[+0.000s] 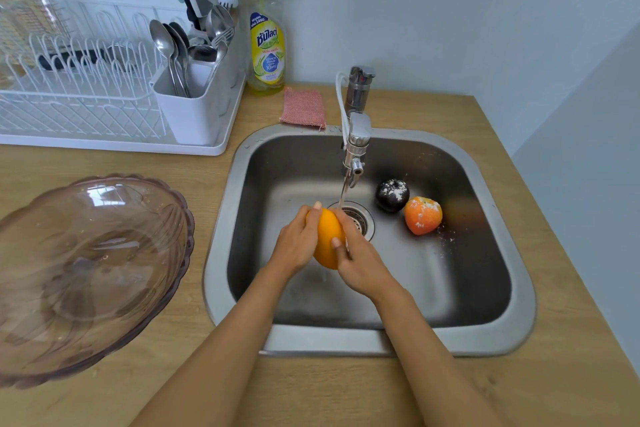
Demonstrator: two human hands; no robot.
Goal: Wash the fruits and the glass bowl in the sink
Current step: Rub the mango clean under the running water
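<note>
- Both hands, left (298, 243) and right (360, 262), are cupped round a yellow-orange fruit (328, 239) over the sink (367, 340), fingers curled against its sides, under a thin stream from the tap (356, 142).
- Within the sink, right of the drain (360, 220), lie a dark fruit (392, 194) and an orange fruit (423, 215), touching, both dusted with white powder.
- Left of the sink, a tinted glass bowl (83, 274) with a scalloped rim sits on the wooden surface (329, 392), holding nothing I can make out.
- At the back left, a white dish rack (86, 107) carries a white cutlery holder (192, 104) with spoons and forks standing in it.
- Beside it stands a yellow dish soap bottle (266, 52); its label is in Thai script, with "10" readable in a blue patch.
- Just in front of that bottle, a pink cloth (304, 107) lies at the sink's back edge.
</note>
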